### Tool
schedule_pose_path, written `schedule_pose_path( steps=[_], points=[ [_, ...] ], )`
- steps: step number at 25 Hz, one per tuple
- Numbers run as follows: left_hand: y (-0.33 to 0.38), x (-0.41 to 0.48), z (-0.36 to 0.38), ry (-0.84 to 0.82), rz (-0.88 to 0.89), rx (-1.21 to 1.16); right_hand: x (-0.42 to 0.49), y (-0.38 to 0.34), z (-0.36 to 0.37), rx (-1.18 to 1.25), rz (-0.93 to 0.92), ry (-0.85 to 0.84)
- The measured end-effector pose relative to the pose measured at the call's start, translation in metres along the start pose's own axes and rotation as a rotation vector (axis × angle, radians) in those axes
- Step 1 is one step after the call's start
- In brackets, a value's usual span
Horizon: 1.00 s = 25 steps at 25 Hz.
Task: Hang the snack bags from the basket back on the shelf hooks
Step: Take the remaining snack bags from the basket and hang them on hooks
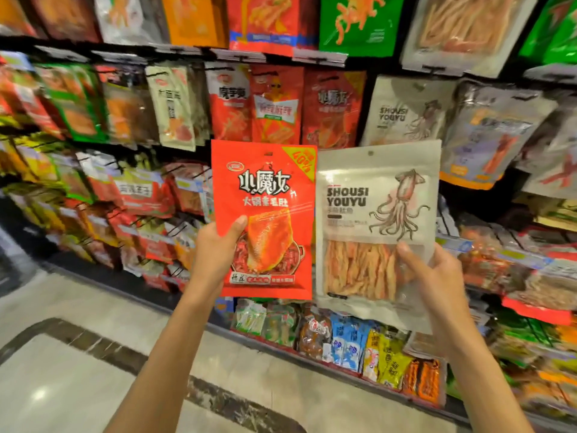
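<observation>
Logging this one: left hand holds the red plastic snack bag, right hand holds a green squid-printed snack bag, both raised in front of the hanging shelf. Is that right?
Not quite: the head view shows the squid-printed snack bag in the right hand is pale beige, not green. The left hand does hold the red plastic snack bag, both raised before the shelf.

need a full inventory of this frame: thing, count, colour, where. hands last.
red snack bag: 1, red with a yellow corner, held up at centre
squid snack bag: 1, beige with a clear window, held up right of the red one
hanging bags: many, mixed colours, in rows behind both held bags
small packs: many, blue, yellow and orange, bottom row below the held bags
floor: 1, beige tile with a dark band, lower left
left hand: 1, grips the red snack bag's lower left edge
right hand: 1, grips the squid snack bag's lower right
</observation>
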<state>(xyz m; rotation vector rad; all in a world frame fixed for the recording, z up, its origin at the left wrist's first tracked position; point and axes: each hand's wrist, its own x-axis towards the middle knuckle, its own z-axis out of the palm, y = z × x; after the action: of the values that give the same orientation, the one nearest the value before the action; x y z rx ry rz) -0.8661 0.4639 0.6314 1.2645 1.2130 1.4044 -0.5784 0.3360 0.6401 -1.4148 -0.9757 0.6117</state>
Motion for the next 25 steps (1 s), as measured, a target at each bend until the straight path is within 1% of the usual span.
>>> schedule_pose_path(
  steps=[6,12,18,23,25],
  points=[
    [0.014,0.083,0.052,-0.078,0.055,-0.047,0.065,-0.006,0.006,0.043,-0.071,0.147],
    [0.03,0.14,0.088,-0.16,0.045,-0.139,0.107,-0.018,0.002,0.046,-0.1,0.199],
    [0.042,0.178,0.108,-0.23,0.017,-0.149,0.125,-0.03,0.008,0.024,-0.098,0.285],
    [0.044,0.196,0.121,-0.315,-0.023,-0.159,0.126,-0.031,0.018,0.021,-0.085,0.346],
    [0.042,0.201,0.124,-0.34,-0.014,-0.167,0.125,-0.032,0.021,0.021,-0.088,0.366]
  ],
)
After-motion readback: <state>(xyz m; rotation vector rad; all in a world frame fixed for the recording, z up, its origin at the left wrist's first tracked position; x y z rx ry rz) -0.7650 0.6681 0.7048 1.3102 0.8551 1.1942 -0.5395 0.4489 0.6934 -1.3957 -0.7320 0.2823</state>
